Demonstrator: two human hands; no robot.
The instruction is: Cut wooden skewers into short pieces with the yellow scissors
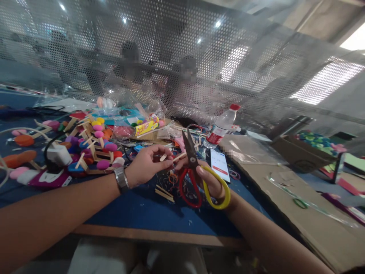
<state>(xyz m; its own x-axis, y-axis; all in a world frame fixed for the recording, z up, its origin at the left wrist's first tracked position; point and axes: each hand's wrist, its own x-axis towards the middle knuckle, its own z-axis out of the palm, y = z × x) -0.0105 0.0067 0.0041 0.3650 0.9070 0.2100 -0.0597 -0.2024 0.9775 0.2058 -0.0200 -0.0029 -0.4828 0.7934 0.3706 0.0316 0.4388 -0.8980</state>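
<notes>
Between the fingertips of my left hand [149, 164] is a pale wooden stick [163, 157], pinched near its end. My right hand [211, 182] is closed around scissors [192, 160] with one red and one yellow handle loop. The dark blades point up and away, slightly parted. A second light piece of wood [179, 156] spans the gap between both hands' fingertips; I cannot tell whether it is a separate stick. Below the hands, a few loose wooden sticks [164, 193] lie on the blue table [137, 217], beside tangled coloured rubber bands or threads [172, 177].
Joined sticks with coloured pads [91, 142] pile up at the left, near a white plug adapter [58, 156]. Ahead lies a yellow packet [146, 126]. A water bottle [221, 127] and a phone [219, 164] stand or lie right of centre. Cardboard [288, 190] covers the right side.
</notes>
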